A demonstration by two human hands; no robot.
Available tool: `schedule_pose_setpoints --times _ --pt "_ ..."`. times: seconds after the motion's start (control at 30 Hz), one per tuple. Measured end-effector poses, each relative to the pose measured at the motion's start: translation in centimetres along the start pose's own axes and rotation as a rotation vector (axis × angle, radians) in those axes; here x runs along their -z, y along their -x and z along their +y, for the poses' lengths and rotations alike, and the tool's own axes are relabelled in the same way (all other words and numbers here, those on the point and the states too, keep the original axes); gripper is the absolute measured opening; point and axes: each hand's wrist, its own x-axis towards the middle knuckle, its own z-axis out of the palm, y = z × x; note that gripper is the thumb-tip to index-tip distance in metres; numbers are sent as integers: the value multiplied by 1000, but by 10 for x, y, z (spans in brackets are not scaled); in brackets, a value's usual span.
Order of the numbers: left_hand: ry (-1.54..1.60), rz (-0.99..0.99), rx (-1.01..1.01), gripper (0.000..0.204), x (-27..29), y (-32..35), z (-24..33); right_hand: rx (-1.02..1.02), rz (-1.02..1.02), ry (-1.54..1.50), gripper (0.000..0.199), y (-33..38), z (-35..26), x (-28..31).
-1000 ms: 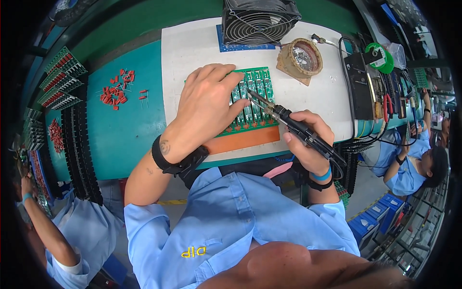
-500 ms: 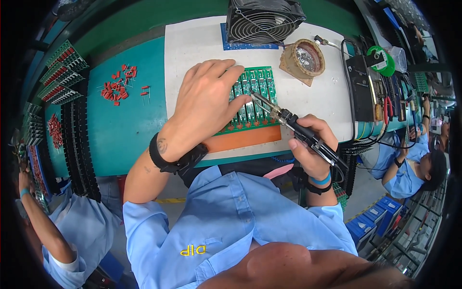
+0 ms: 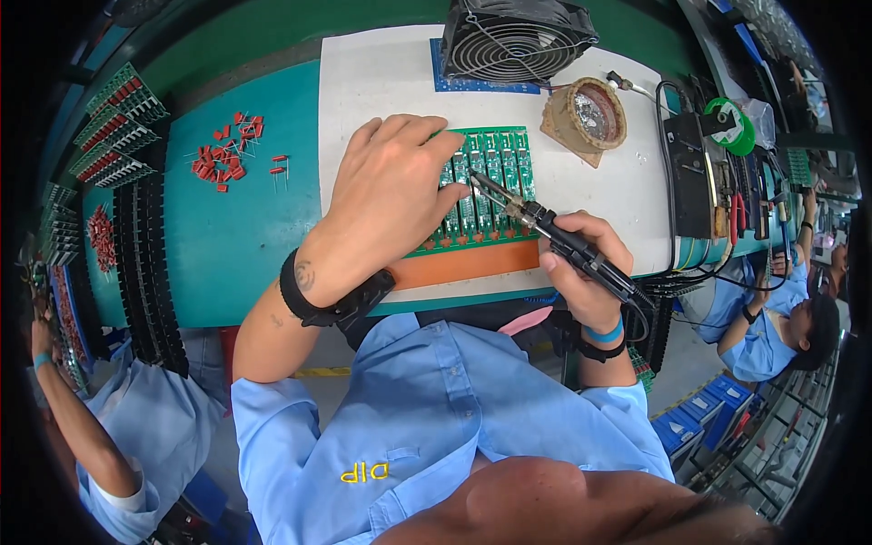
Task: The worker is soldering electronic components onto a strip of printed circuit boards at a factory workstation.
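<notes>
A panel of narrow green circuit boards [image 3: 500, 150] lies on the white sheet in front of me. My left hand [image 3: 386, 186] rests over its left part, fingers bent toward the far edge and thumb apart from them; part of the panel is hidden underneath. In my right hand [image 3: 589, 272] is a black soldering iron [image 3: 565, 240], held like a pen and slanting up to the left. Its thin metal tip is at the boards, close to my left thumb; exact contact is too small to make out. An orange strip [image 3: 472, 264] lies along the panel's near edge.
A black fan [image 3: 513, 50] stands behind the panel, with a round pot [image 3: 560, 113] of silvery material to its right. Red components [image 3: 218, 168] lie on the green mat. Tools and a green reel [image 3: 745, 139] are at right. People work on both sides.
The view has shifted slightly, so the bench things sit farther right. Relative to the panel, the iron's tip and my left hand are a little farther left. Both hands keep their pose.
</notes>
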Motion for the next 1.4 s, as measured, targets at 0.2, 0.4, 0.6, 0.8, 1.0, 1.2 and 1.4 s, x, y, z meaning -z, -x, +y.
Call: schedule_pose_setpoints --times 0.2,0.4,0.6,0.8,1.0,1.2,1.4 --pt "-6 -3 -1 43 1 0 0 -20 -5 2 40 -1 -2 1" --pt "1 1 -2 43 0 0 1 -28 -10 -2 41 0 -2 1" --pt "2 3 5 42 1 0 0 -10 -13 21 40 0 -2 2" --pt "16 4 -1 41 1 0 0 155 363 39 41 3 15 9" --pt "16 5 -13 42 1 -1 -1 90 516 54 43 -4 19 15" --pt "-22 59 -31 43 8 1 -2 115 78 34 42 9 -6 5" --pt "-28 -6 -4 42 11 2 -6 76 -43 18 40 -2 -4 -8"
